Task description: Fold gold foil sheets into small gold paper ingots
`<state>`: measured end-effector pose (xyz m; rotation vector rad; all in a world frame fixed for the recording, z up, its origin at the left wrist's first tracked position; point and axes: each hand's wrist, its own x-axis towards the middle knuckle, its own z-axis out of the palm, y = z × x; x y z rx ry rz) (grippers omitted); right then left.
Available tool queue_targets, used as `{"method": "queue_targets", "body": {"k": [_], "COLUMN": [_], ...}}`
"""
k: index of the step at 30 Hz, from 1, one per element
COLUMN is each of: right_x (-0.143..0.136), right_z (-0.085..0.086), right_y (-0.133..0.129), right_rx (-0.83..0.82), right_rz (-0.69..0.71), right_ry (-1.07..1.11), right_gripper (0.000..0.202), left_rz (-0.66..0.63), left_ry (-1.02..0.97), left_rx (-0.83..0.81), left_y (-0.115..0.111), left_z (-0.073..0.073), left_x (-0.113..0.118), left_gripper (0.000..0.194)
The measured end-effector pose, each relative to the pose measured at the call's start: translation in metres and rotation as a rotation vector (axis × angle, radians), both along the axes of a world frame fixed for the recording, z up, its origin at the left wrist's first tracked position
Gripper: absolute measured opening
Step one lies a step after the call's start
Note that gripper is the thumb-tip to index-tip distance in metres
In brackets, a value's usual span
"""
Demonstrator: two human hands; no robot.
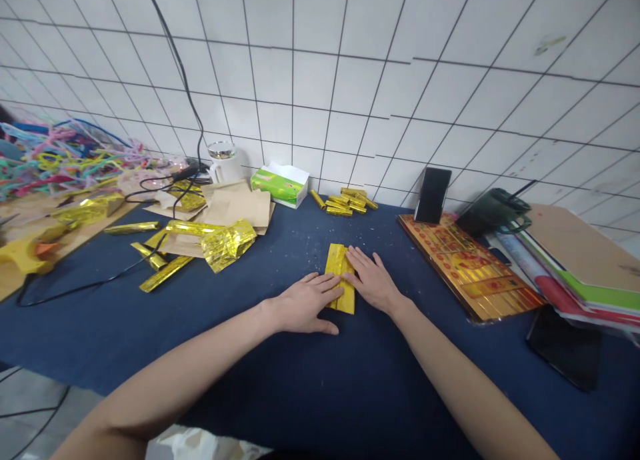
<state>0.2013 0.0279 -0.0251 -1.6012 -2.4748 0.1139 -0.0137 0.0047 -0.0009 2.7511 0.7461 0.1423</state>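
A sheet of gold foil paper (345, 304) lies flat on the blue tablecloth in front of me, with lengthwise creases or folds in it. My left hand (306, 305) rests palm down on its left side, fingers stretched across the sheet and thumb out on the cloth. From the right, my right hand (374, 283) lies flat with its fingertips on the sheet's right edge. Neither hand grips anything. Beyond them, several small gold foil rolls (350, 201) sit in a pile near the wall. Parts of the sheet are hidden under my fingers.
Brown paper (235, 203), crumpled gold foil (230, 244) and a yellow glue gun (27, 250) with a black cord occupy the left. A tissue pack (280, 185) and white mug (225, 165) stand behind. At right are a phone (433, 197), gold-red sheets (475, 267) and stacked folders (590, 247).
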Motion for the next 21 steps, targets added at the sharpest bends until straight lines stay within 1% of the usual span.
{"method": "queue_targets", "body": {"k": [2,4,6,8,11,15,18,21], "right_x": [-0.002,-0.006,-0.011,-0.015,-0.015,-0.009,-0.007,-0.006], "right_z": [0.006,0.012,0.015,0.013,0.007,0.003,0.004,0.004], "right_y": [-0.004,-0.01,-0.014,-0.014,-0.006,0.005,0.006,0.004], "right_rx": [0.047,0.074,0.037,-0.026,-0.074,-0.078,-0.077,-0.08], "right_rz": [0.033,0.116,0.213,0.261,0.223,0.155,0.151,0.157], "right_ry": [0.067,0.126,0.149,0.135,0.073,-0.028,-0.078,-0.099], "right_gripper": [0.05,0.046,0.044,0.045,0.049,0.054,0.056,0.057], "left_rz": [-0.002,-0.001,0.002,0.005,0.0,0.002,0.006,0.024], "left_ry": [-0.004,-0.009,-0.012,-0.017,-0.016,0.004,0.018,0.037], "left_rx": [0.006,0.009,0.007,0.003,-0.004,0.001,0.026,0.071], "left_y": [0.0,0.0,-0.001,-0.001,-0.001,0.0,-0.003,-0.013], "left_z": [0.0,0.001,0.002,0.002,0.001,-0.001,-0.001,0.002], "left_x": [0.0,0.0,0.0,0.001,0.001,0.0,0.0,0.0], "left_gripper": [0.076,0.075,0.074,0.072,0.074,0.077,0.076,0.074]}}
